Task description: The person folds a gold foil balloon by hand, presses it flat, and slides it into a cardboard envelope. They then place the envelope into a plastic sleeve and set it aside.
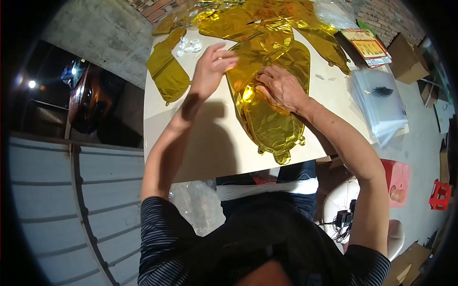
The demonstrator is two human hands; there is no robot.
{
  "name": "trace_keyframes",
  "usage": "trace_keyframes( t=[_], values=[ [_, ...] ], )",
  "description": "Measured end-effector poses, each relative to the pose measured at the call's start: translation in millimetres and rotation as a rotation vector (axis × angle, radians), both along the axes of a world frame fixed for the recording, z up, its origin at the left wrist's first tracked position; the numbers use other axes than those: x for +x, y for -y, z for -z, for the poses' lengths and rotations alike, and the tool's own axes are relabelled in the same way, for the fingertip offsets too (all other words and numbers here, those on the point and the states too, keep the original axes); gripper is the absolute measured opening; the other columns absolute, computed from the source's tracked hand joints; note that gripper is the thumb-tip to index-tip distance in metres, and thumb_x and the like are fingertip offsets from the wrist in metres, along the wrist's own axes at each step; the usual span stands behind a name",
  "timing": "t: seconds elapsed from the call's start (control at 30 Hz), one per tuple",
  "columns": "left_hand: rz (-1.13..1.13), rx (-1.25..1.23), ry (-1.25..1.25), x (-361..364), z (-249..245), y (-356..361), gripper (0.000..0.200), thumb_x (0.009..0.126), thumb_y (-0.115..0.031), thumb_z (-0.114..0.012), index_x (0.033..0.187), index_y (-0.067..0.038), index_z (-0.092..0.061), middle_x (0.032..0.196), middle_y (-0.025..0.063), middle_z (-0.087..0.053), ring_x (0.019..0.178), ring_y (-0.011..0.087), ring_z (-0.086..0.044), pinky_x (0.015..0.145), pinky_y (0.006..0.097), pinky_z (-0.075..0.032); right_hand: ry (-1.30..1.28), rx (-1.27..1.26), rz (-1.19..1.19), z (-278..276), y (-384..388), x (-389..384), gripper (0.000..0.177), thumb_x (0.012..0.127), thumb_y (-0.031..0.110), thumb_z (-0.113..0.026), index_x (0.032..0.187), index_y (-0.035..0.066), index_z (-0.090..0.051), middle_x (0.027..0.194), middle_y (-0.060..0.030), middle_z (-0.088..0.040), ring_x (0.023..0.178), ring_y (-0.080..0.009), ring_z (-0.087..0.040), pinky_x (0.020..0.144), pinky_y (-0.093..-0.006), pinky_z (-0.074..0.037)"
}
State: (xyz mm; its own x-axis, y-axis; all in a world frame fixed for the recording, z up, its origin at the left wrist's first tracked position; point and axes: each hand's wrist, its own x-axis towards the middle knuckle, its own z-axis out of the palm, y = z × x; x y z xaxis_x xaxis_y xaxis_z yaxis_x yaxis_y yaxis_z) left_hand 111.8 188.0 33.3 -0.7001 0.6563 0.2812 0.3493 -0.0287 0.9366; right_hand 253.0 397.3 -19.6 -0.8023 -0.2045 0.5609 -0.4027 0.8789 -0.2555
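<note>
A flat, uninflated gold foil balloon (279, 126) lies on the pale table, its tabbed end toward me and its surface creased. My right hand (282, 88) is on its middle, the fingers bent and gripping the foil; the fingertips are partly hidden. My left hand (214, 71) is raised just left of the balloon's edge, fingers apart and slightly blurred, with nothing visible in them. Left of it lies another flat gold foil piece (168, 71), near several small white items (189, 46). More gold foil balloons (229, 24) overlap beyond my hands.
On the right side of the table (191, 152) are clear plastic bags (377, 102) and a printed packet (365, 45). A cardboard box (408, 57) stands beyond. Below right are a white seat (341, 202), black adapters with cords (343, 219) and a red stool (440, 194).
</note>
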Motion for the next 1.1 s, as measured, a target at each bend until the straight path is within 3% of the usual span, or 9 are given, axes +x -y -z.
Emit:
trace_keyframes(
  t=[0.03,0.1,0.13,0.2,0.3,0.33,0.6,0.97,1.1],
  values=[
    [0.0,-0.002,-0.003,-1.4,4.8,15.9,0.056,0.099,-0.004,-0.058,0.15,0.005,-0.038,0.134,0.0265,-0.061,0.115,0.032,-0.07,0.099,0.0353,-0.057,-0.003,-0.002,0.0,-0.6,-0.8,-0.1,0.024,0.096,0.023,-0.065,0.108,0.003,-0.07,0.108,-0.0136,-0.066,0.105,-0.033,-0.062,0.093,-0.0439,-0.052],
    [-0.048,-0.424,-0.389,5.2,13.5,49.2,0.054,0.097,-0.012,-0.068,0.145,0.003,-0.047,0.143,0.0242,-0.057,0.123,0.0351,-0.065,0.104,0.0401,-0.054,0.036,-0.01,-0.016,-2.2,-0.4,0.3,0.024,0.096,0.023,-0.066,0.107,0.002,-0.07,0.108,-0.0137,-0.066,0.102,-0.0332,-0.062,0.092,-0.0437,-0.052],
    [-0.054,-0.425,-0.391,6.9,25.7,58.8,0.054,0.097,-0.012,-0.068,0.145,0.003,-0.047,0.143,0.0242,-0.057,0.123,0.0351,-0.065,0.104,0.0401,-0.054,0.033,-0.01,-0.021,-1.8,-1.0,-0.6,0.024,0.096,0.023,-0.066,0.107,0.002,-0.07,0.108,-0.0137,-0.066,0.102,-0.0332,-0.062,0.092,-0.0437,-0.052],
    [0.012,-0.525,-0.937,15.4,41.3,73.8,0.056,0.095,-0.02,-0.072,0.141,0.003,-0.052,0.151,0.0251,-0.05,0.132,0.0415,-0.058,0.11,0.0454,-0.049,-0.03,-0.022,-0.026,-1.6,0.5,0.1,0.024,0.095,0.022,-0.066,0.107,0.002,-0.07,0.107,-0.0139,-0.066,0.1,-0.0336,-0.062,0.092,-0.0436,-0.052],
    [0.031,-0.449,-0.873,36.6,59.4,61.3,0.064,0.092,-0.034,-0.075,0.139,0.004,-0.055,0.146,0.0273,-0.053,0.14,0.0467,-0.046,0.117,0.0513,-0.038,-0.03,0.017,-0.001,-5.8,2.7,1.8,0.023,0.095,0.021,-0.066,0.106,0.001,-0.07,0.103,-0.0138,-0.065,0.099,-0.0336,-0.062,0.09,-0.0438,-0.052],
    [0.019,-0.572,-0.919,39.1,64.3,54.1,0.07,0.089,-0.035,-0.078,0.139,0.007,-0.053,0.149,0.0284,-0.05,0.144,0.0446,-0.042,0.119,0.0524,-0.035,0.049,0.028,-0.012,-6.2,0.7,0.2,0.022,0.093,0.018,-0.067,0.106,0.001,-0.066,0.105,-0.015,-0.063,0.1,-0.0356,-0.061,0.086,-0.0455,-0.053],
    [-0.099,-0.512,-1.036,49.1,65.6,27.8,0.078,0.09,-0.04,-0.076,0.143,0.01,-0.048,0.152,0.0286,-0.046,0.145,0.0425,-0.04,0.12,0.0521,-0.033,0.107,0.046,0.003,-9.3,-0.2,1.0,0.017,0.089,0.012,-0.066,0.101,-0.001,-0.063,0.102,-0.0156,-0.059,0.101,-0.0359,-0.059,0.085,-0.0469,-0.053],
    [-0.044,-0.713,-1.055,44.5,70.3,23.8,0.073,0.104,-0.057,-0.047,0.155,-0.004,-0.041,0.161,0.0252,-0.035,0.153,0.0383,-0.029,0.125,0.0526,-0.02,0.099,0.054,-0.005,-4.8,-0.9,-1.4,0.017,0.09,0.01,-0.065,0.103,-0.001,-0.062,0.107,-0.0197,-0.06,0.102,-0.0405,-0.058,0.09,-0.0488,-0.05],
    [-0.014,-0.763,-1.1,46.3,66.0,25.2,0.069,0.105,-0.059,-0.043,0.159,-0.017,-0.039,0.162,0.0276,-0.03,0.153,0.0429,-0.027,0.124,0.0564,-0.019,0.089,0.072,-0.001,-2.5,-1.7,-2.1,0.019,0.091,0.01,-0.064,0.106,-0.001,-0.063,0.114,-0.0193,-0.062,0.106,-0.0404,-0.059,0.093,-0.0475,-0.051]
  ],
)
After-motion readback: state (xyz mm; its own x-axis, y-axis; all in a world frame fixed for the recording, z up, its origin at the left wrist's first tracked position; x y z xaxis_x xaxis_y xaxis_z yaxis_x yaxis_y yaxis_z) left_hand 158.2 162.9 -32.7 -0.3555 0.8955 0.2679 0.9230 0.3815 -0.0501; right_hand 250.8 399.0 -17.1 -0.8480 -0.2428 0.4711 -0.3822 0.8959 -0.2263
